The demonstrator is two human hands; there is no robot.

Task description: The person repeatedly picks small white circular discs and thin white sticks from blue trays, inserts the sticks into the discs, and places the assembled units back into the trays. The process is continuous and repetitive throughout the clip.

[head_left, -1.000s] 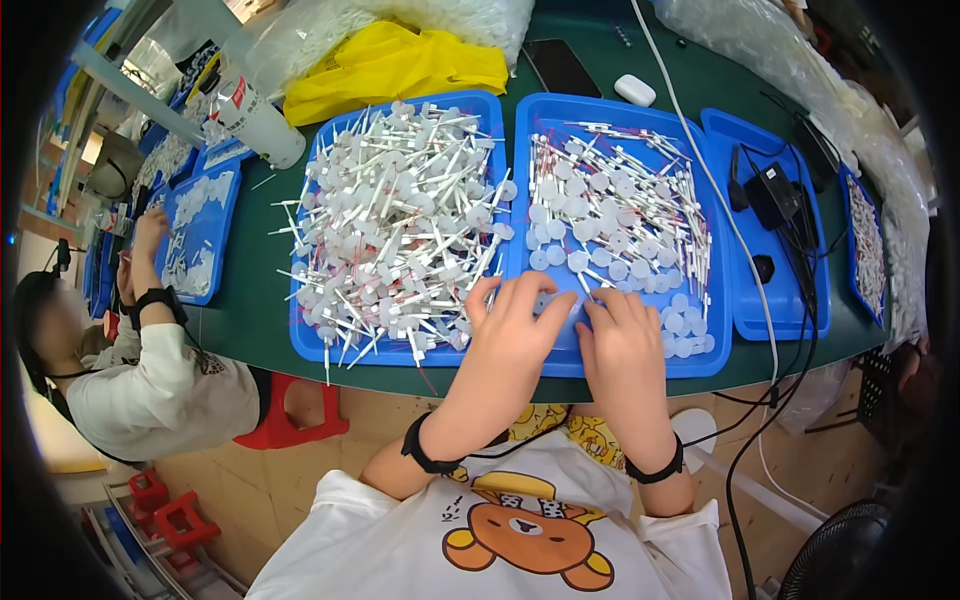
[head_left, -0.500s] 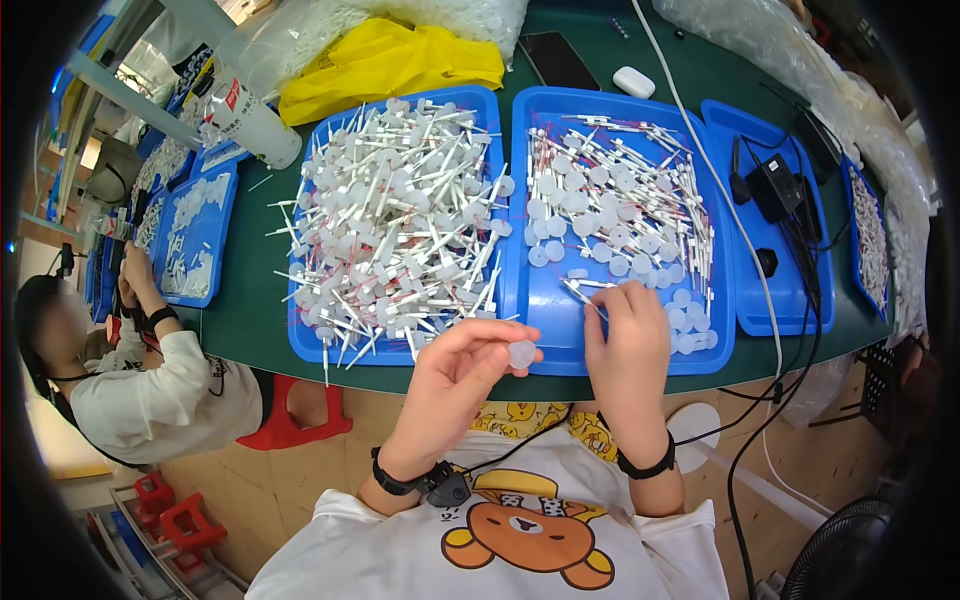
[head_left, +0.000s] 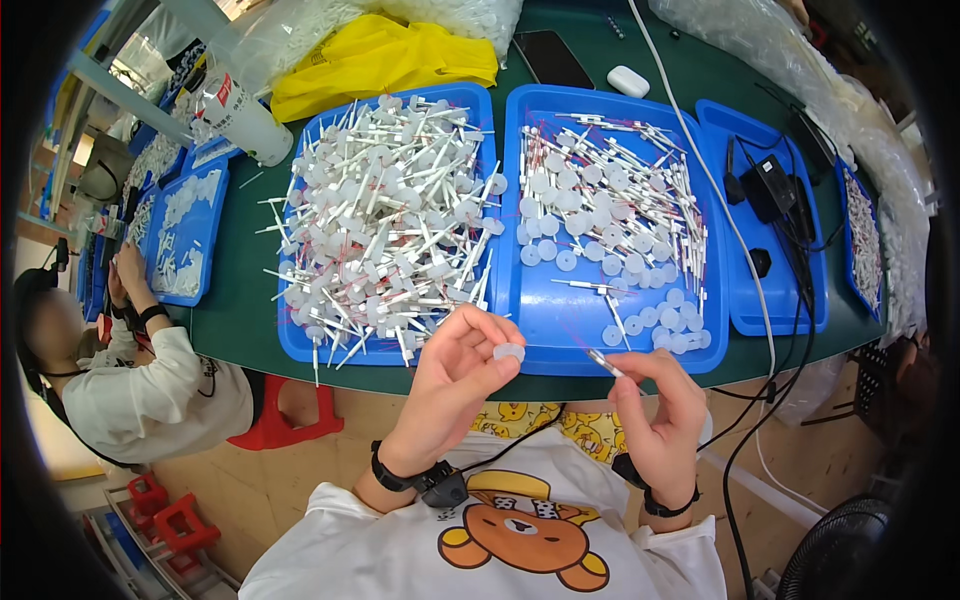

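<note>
My left hand [head_left: 450, 370] pinches a small frosted white disc [head_left: 509, 352] between thumb and fingertips, just over the near edge of the trays. My right hand [head_left: 662, 412] is closed on a thin white stick-like piece [head_left: 604, 363], with a faint reddish thread at its tip. The disc and the stick piece are apart. In front of my right hand, the blue tray [head_left: 560, 310] holds loose discs [head_left: 675, 322] and white stick pieces [head_left: 690, 235]. Left of it, another blue tray [head_left: 290, 345] is heaped with sticks that have discs on them [head_left: 390, 220].
A yellow bag [head_left: 385, 65], a phone [head_left: 553, 60] and a white case [head_left: 628, 81] lie beyond the trays. Cables [head_left: 765, 330] cross the right side near a blue tray with a black adapter [head_left: 770, 188]. On the left, a co-worker [head_left: 150, 380] handles parts beside another tray.
My right hand has drawn back from the tray toward me and turned, lifting a stick piece. Some stick pieces now lie nearby in the tray. My left hand keeps its disc.
</note>
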